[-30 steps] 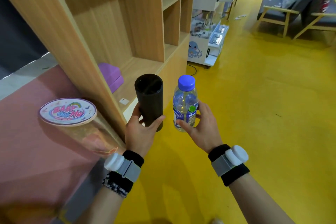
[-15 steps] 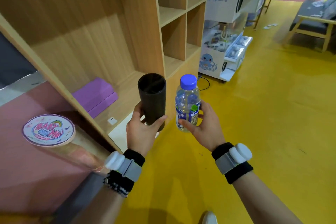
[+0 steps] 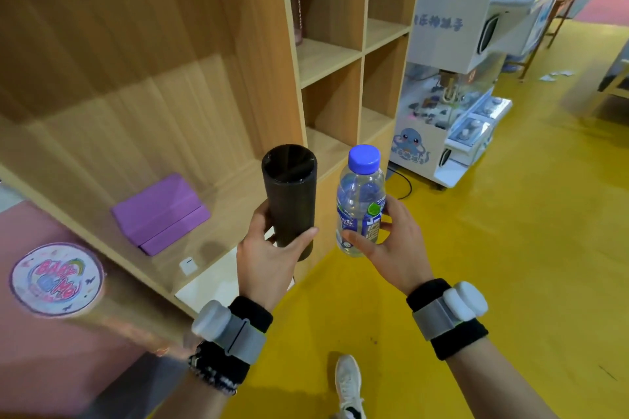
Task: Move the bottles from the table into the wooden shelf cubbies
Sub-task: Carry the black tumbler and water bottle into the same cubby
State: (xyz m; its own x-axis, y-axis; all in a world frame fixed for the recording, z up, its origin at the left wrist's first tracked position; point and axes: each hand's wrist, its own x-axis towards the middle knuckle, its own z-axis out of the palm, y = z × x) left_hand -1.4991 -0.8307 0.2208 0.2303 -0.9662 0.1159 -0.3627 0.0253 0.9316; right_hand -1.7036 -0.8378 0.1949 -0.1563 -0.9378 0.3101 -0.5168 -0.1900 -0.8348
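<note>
My left hand [image 3: 269,258] grips a tall black cylindrical bottle [image 3: 289,194] by its lower half, held upright. Beside it, my right hand [image 3: 391,245] holds a clear water bottle [image 3: 360,201] with a blue cap and blue label, also upright. Both bottles hang in the air in front of the wooden shelf [image 3: 289,44], close to the edge of a low wide cubby. A pinkish bottle [image 3: 295,7] stands in an upper cubby, half hidden by the divider.
A purple folded case [image 3: 160,214] and a small white square [image 3: 188,265] lie in the low cubby. A cup with a printed lid [image 3: 56,279] sits at lower left. A white claw machine [image 3: 452,78] stands past the shelf. My shoe [image 3: 347,384] is on the yellow floor.
The view has swung towards the shelf, which now looks closer, and an upper cubby with a pinkish bottle has come into sight. Both hands keep their bottles in the same grip.
</note>
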